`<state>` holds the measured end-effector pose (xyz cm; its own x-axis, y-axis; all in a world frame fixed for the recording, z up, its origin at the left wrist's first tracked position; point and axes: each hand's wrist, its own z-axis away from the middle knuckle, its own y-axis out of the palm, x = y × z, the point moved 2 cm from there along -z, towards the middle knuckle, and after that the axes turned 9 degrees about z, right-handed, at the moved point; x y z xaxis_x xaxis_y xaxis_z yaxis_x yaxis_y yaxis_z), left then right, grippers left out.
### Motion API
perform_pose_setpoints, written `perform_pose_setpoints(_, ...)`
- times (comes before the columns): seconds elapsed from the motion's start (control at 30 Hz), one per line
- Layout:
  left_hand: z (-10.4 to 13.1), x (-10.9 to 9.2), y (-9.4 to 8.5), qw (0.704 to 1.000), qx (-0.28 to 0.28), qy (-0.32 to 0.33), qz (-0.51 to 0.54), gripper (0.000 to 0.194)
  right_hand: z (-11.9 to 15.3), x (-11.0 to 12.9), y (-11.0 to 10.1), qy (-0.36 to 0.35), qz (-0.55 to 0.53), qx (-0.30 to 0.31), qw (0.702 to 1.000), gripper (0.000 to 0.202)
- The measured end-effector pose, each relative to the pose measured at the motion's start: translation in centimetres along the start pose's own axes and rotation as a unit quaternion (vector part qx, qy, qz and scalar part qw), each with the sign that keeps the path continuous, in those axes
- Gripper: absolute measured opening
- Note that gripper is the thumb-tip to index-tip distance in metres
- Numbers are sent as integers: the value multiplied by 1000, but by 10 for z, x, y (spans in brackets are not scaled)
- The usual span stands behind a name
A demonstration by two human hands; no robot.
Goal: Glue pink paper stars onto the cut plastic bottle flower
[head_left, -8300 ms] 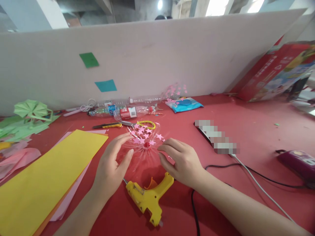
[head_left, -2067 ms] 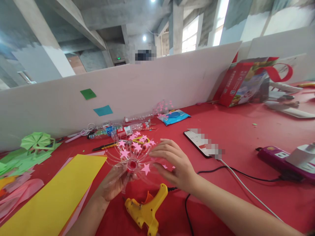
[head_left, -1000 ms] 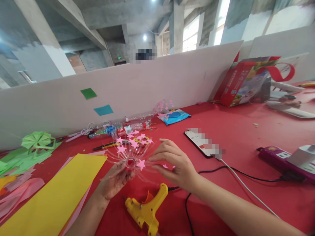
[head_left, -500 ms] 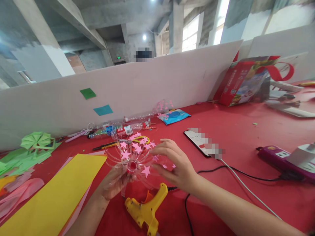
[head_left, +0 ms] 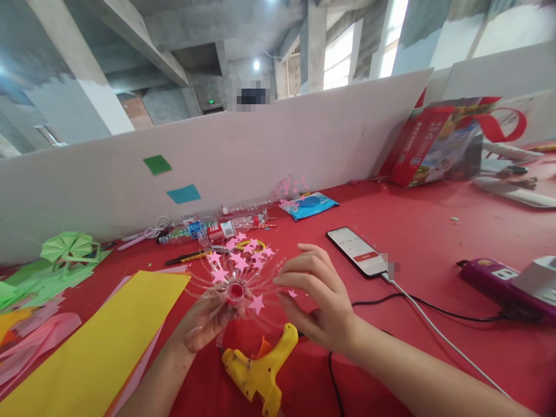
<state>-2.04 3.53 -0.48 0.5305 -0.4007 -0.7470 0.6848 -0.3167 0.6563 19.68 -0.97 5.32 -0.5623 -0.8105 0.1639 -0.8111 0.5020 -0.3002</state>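
A clear plastic bottle top [head_left: 236, 291], cut into thin strips that fan outward, faces me with its round mouth. Pink paper stars [head_left: 238, 262] are fixed on several strips. My left hand [head_left: 207, 321] is closed around the bottle piece from below left. At its right side is my right hand [head_left: 319, 292], fingers bent and the thumb apart from the index finger, by the strip ends. I see nothing gripped in it; contact with a clear strip is hard to make out. A yellow glue gun [head_left: 256, 368] lies on the red table [head_left: 417, 353] just below.
Yellow paper [head_left: 99, 341] and green paper pieces [head_left: 67, 255] lie left. Plastic bottles [head_left: 221, 230], a utility knife [head_left: 187, 258] and a blue wipes pack [head_left: 310, 205] are behind. A phone [head_left: 356, 252] with a white cable, a purple power strip [head_left: 504, 286] and a red bag [head_left: 434, 142] are right.
My right hand has moved slightly right and down, away from the strips. The bottle piece stays in my left hand with hardly any shift.
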Motion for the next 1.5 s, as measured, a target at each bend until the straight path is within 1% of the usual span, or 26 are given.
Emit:
perform_pose_setpoints(0.1,0,1,0,1000,-14,2,2,29,1,3,4,-9,-1,17,1000,21)
perform_pose_setpoints(0.2,0,3,-2,1000,-22,2,-3,33,3,5,9,-1,-5,35,999,21)
perform_pose_setpoints(0.33,0,6,-3,1000,-23,-2,-14,23,6,5,14,44,-23,52,997,18)
perform_pose_setpoints(0.43,0,7,1,1000,-26,-6,-12,24,8,5,17,65,-52,70,994,19)
perform_pose_setpoints(0.53,1,7,7,1000,-23,-11,-11,26,8,6,20,63,-65,66,994,21)
perform_pose_setpoints(0.67,2,6,12,1000,-17,-12,-22,20,9,7,21,62,-61,50,995,20)
perform_pose_setpoints(0.77,1,8,7,999,-12,-14,-33,14,9,7,21,66,-59,55,994,24)
perform_pose_setpoints(0.9,1,9,-1,999,-21,-15,-43,16,9,7,20,74,-65,53,994,30)
perform_pose_setpoints(1.1,1,8,-1,999,-8,-13,-39,16,7,8,19,67,-65,57,994,25)
perform_pose_setpoints(1.3,0,7,3,999,8,-9,-32,16,8,6,18,108,-97,62,988,14)
perform_pose_setpoints(1.4,1,7,1,1000,1,-7,-28,16,9,4,19,124,-120,63,983,12)
perform_pose_setpoints(1.5,0,6,-1,1000,-14,-6,-23,22,10,4,20,128,-137,67,980,11)
